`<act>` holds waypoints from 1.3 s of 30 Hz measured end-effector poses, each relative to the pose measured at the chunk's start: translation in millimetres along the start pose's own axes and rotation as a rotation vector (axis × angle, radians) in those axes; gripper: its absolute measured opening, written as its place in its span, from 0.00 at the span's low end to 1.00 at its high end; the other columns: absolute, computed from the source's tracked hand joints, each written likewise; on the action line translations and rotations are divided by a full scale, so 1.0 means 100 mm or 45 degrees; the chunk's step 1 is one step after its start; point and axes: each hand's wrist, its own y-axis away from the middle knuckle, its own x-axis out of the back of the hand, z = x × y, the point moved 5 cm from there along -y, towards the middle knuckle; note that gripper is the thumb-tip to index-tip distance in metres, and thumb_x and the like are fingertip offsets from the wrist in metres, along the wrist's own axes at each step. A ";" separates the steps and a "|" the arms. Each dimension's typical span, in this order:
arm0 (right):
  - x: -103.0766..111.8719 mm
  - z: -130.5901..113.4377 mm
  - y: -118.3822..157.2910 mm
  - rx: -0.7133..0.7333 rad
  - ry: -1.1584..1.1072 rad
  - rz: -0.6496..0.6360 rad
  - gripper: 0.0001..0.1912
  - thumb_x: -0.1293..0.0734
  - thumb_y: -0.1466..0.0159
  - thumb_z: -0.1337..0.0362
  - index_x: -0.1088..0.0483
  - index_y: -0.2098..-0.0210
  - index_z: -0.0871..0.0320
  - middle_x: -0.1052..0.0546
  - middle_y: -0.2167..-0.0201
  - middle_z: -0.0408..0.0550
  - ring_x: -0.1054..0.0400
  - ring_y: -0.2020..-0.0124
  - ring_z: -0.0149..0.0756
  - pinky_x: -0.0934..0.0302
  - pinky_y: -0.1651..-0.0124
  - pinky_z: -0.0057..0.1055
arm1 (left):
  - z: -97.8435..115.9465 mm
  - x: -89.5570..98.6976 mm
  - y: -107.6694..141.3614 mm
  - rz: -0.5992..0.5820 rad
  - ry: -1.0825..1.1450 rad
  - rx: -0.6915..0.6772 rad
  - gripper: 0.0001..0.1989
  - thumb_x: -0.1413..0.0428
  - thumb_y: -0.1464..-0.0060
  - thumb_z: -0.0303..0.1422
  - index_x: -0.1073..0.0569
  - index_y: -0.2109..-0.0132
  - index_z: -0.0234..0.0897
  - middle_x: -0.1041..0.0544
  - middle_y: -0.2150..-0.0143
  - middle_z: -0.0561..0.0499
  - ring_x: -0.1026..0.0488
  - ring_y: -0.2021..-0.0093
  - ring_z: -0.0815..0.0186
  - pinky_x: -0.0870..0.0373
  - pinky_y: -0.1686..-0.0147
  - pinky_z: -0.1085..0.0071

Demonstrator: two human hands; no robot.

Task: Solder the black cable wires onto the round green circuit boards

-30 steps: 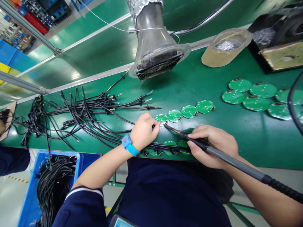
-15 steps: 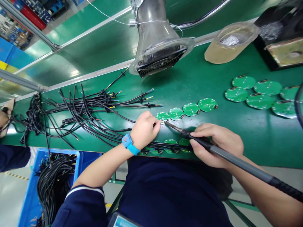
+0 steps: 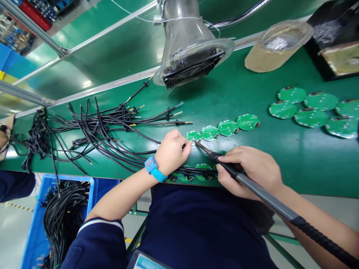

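Note:
My right hand (image 3: 249,170) is closed round the dark grip of a soldering iron (image 3: 260,194). Its tip meets the near edge of a round green circuit board (image 3: 193,136), the leftmost in a slanting row. Beside that board, my left hand (image 3: 173,151) is pinched on a black cable whose end shows dark between thumb and finger; the wire tips are too small to make out. More boards (image 3: 211,133) continue the row to the right. Close to the table's front edge, below my hands, lie other boards (image 3: 203,171) with black cables across them.
A clear fume hood with a fan (image 3: 193,69) hangs above the boards. Black cables (image 3: 112,119) spread over the left of the table; a blue bin (image 3: 42,209) holds more. Several boards (image 3: 310,117), a tan cup (image 3: 269,52) and a black tray (image 3: 316,56) lie right. Another person's hand (image 3: 3,140) shows far left.
My right hand and the soldering iron have shifted slightly left, with the tip now further onto the board. My left hand stays in nearly the same place. The whole view has shifted slightly.

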 end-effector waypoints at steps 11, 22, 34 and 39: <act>0.03 -0.03 -0.01 -0.093 0.088 0.068 0.06 0.35 0.43 0.67 0.37 0.66 0.56 0.29 0.76 0.42 0.33 0.77 0.30 0.39 0.75 0.28 | 0.03 -0.05 -0.04 -0.072 -0.082 0.125 0.09 0.48 0.47 0.26 0.32 0.75 0.34 0.35 0.73 0.49 0.34 0.67 0.64 0.31 0.64 0.68; -0.01 0.08 -0.05 -0.177 0.013 0.052 0.06 0.35 0.43 0.66 0.36 0.66 0.55 0.29 0.78 0.40 0.35 0.79 0.29 0.40 0.77 0.27 | 0.00 -0.02 -0.14 -0.224 -0.011 0.141 0.07 0.48 0.46 0.24 0.29 0.71 0.31 0.26 0.62 0.44 0.28 0.57 0.62 0.30 0.53 0.65; -0.01 0.09 -0.03 -0.181 0.008 0.071 0.07 0.34 0.44 0.66 0.36 0.66 0.54 0.28 0.76 0.41 0.33 0.77 0.30 0.39 0.76 0.28 | -0.05 -0.04 -0.17 -0.288 -0.049 0.147 0.07 0.47 0.46 0.25 0.27 0.71 0.31 0.24 0.65 0.45 0.27 0.59 0.62 0.30 0.55 0.65; -0.04 0.09 -0.04 -0.157 0.006 0.054 0.06 0.35 0.44 0.67 0.36 0.66 0.55 0.28 0.76 0.42 0.32 0.76 0.31 0.38 0.74 0.28 | -0.05 -0.04 -0.19 -0.290 -0.055 0.166 0.07 0.46 0.45 0.26 0.27 0.71 0.30 0.24 0.66 0.44 0.27 0.59 0.62 0.30 0.55 0.65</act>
